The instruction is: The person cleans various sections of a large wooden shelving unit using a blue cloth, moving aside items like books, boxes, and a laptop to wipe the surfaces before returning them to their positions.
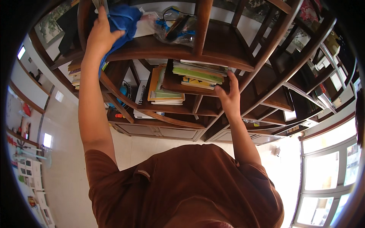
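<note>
My left hand point(101, 38) reaches up to the high shelf at the upper left. Its index finger points upward against a pale, thin-edged item point(99, 3), and the thumb sticks out over a bunched blue cloth point(125, 21). The other fingers of that hand are mostly hidden. Lower down, my right hand point(230, 97) is at the right end of a flat stack of books point(197, 72) with green and yellow covers. Its thumb and index finger are apart, the thumb by the shelf edge and the finger beside the stack; whether it presses on the books I cannot tell.
A clear plastic bag point(175, 30) with blue and dark items lies right of the cloth. Another pile of books and envelopes point(165, 95) fills a lower compartment, near a small blue fan point(123, 93). Slanting wooden bars point(279, 28) divide the shelf unit. Cabinet doors point(178, 133) stand below.
</note>
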Demonstrator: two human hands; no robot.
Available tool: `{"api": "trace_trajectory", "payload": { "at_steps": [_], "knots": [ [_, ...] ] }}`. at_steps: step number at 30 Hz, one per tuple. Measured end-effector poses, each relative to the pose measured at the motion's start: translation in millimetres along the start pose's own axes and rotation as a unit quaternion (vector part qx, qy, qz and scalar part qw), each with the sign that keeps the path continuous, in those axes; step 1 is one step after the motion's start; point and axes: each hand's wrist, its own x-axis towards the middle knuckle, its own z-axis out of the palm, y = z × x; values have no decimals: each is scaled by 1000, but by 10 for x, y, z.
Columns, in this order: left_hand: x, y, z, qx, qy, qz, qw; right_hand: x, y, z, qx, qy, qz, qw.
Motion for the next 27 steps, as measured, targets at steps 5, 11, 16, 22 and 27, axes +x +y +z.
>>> {"api": "trace_trajectory", "payload": {
  "at_steps": [5, 11, 16, 22, 27],
  "knots": [
    [-808, 1165, 11, -149, 92, 130, 976, 99, 138, -39, -1, 71, 20, 997],
    [-1811, 1474, 984, -279, -88, 11, 956, 311, 197, 57, 138, 42, 151, 978],
    [-1462, 1358, 1687, -334, -187, -131, 915, 543, 376, 18, 194, 41, 201, 959],
    [-1505, 1481, 1888, -585, -198, -261, 742, 532, 587, 65, 164, 42, 139, 976],
    [-1762, 1467, 1667, -570, -187, -279, 749, 395, 291, 52, 67, 25, 92, 993]
  ]
}}
